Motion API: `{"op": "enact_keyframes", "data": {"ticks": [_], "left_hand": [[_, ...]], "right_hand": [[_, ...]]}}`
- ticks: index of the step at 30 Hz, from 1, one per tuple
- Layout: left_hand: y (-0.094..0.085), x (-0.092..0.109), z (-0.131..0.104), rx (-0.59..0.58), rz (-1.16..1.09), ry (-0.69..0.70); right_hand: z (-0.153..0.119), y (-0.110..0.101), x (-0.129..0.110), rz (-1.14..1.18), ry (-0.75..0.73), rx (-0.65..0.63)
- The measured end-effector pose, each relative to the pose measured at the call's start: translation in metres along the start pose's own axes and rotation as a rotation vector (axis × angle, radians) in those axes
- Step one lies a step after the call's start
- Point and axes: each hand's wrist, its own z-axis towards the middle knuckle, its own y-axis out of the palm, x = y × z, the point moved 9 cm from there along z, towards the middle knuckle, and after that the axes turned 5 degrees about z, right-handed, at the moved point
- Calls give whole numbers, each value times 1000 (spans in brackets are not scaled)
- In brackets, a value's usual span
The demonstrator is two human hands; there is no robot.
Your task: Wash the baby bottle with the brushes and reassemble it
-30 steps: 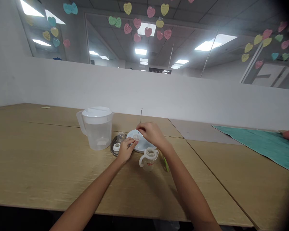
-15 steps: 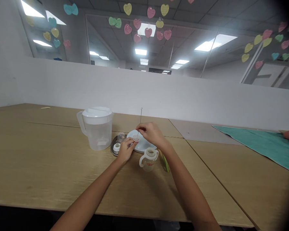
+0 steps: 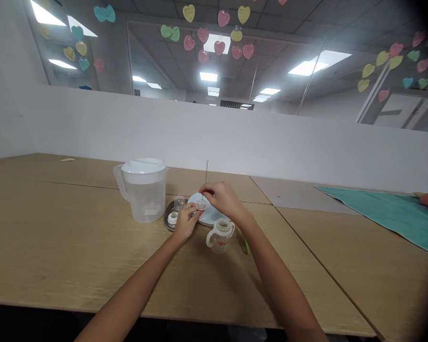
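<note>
Between the fingertips of my left hand (image 3: 187, 219) is a small translucent bottle nipple (image 3: 200, 204), its round open side turned up toward me. My right hand (image 3: 221, 195) pinches a thin wire brush (image 3: 207, 173) with a looped top end. The brush stands nearly upright, and its lower end goes into the nipple; any bristles are too small to make out. Just in front of my hands stands a clear baby bottle (image 3: 220, 240) with two white handles and no lid. A white bottle collar (image 3: 172, 218) and a clear dome cap (image 3: 179, 203) lie on a dark round tray (image 3: 166, 223).
Behind my hands is a pale plate (image 3: 214, 216). To the left stands a lidded clear pitcher (image 3: 146, 194) with liquid in it. A green handle-like item (image 3: 246, 244) lies beside my right forearm. A teal cloth (image 3: 381, 211) covers the table's right side.
My right hand and the wire brush have shifted slightly left. The nipple in my left hand has tipped, so more of its round opening shows.
</note>
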Motion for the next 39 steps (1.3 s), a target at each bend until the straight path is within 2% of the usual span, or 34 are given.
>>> {"op": "enact_keyframes", "data": {"ticks": [11,21,25,32,39], "left_hand": [[-2,4,1,8,-14,-3],[-4,0,1,17,26,-35],[-4,1,1,10,59,-34],[5,3,0,-59,77,27],[7,3,-1,-88,105,14]], "right_hand": [[-1,2,-2,-31,-27,-8],[-1,20,4,-77,-24,-69],[-2,2,-7,7,-14,34],[-11,-38,-20,103,18,303],[-13,-38,-7,103,60,359]]}}
